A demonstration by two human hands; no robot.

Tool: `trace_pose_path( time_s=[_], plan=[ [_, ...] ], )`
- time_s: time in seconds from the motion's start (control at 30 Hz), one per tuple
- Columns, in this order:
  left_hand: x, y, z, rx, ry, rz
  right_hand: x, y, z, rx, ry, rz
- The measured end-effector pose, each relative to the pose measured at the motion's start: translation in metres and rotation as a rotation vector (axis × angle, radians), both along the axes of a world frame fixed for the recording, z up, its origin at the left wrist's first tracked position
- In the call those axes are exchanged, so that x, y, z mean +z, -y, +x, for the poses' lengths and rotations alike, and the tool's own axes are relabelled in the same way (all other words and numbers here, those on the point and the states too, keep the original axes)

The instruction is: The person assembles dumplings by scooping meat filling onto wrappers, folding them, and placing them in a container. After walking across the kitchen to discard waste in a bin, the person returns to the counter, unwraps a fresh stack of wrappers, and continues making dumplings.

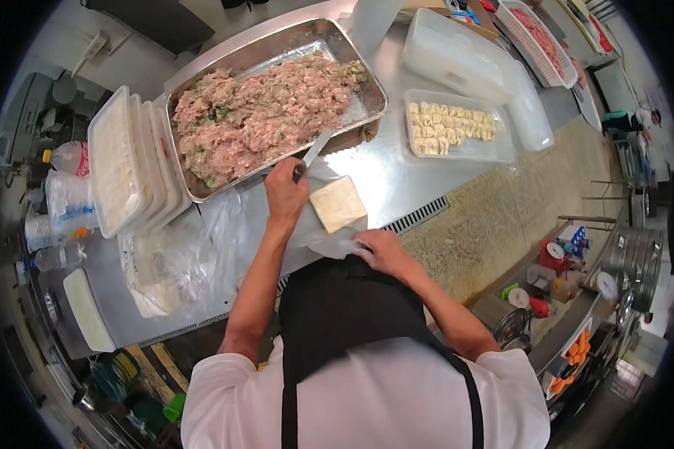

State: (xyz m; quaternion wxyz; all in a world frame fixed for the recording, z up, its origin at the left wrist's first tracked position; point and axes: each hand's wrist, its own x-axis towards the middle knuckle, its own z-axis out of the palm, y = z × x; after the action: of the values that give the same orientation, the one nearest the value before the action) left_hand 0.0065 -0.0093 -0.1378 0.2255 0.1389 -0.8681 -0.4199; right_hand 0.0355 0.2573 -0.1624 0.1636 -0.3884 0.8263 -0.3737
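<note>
My left hand (287, 191) is closed round the handle of a flat metal spatula (318, 147), whose blade points up and right near the meat tray's front edge. A large metal tray (178, 161) holds pink minced filling (258, 112) with green bits. Just right of my left hand, a square stack of pale wrappers (338, 204) lies on clear plastic. My right hand (384, 253) pinches the edge of that plastic bag (332, 243), close to the black apron. Rows of folded dumplings (449, 123) sit in a clear plastic container (494, 152) to the right.
Lidded plastic containers (116, 165) stand stacked at the left, near bottles (69, 159) and crumpled plastic bags (191, 262). More translucent containers (457, 56) and a white basket of meat (539, 41) are at the upper right. A slotted grate (418, 215) runs along the metal table's edge.
</note>
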Motion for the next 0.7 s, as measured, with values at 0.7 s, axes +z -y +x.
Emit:
trace_pose_path(
  time_s=[0.7],
  plan=[
    [0.002, -0.033, 0.114, 0.2, 0.25, 0.408, 0.016, 0.056, -0.078, -0.283, -0.071, -0.335]
  ],
)
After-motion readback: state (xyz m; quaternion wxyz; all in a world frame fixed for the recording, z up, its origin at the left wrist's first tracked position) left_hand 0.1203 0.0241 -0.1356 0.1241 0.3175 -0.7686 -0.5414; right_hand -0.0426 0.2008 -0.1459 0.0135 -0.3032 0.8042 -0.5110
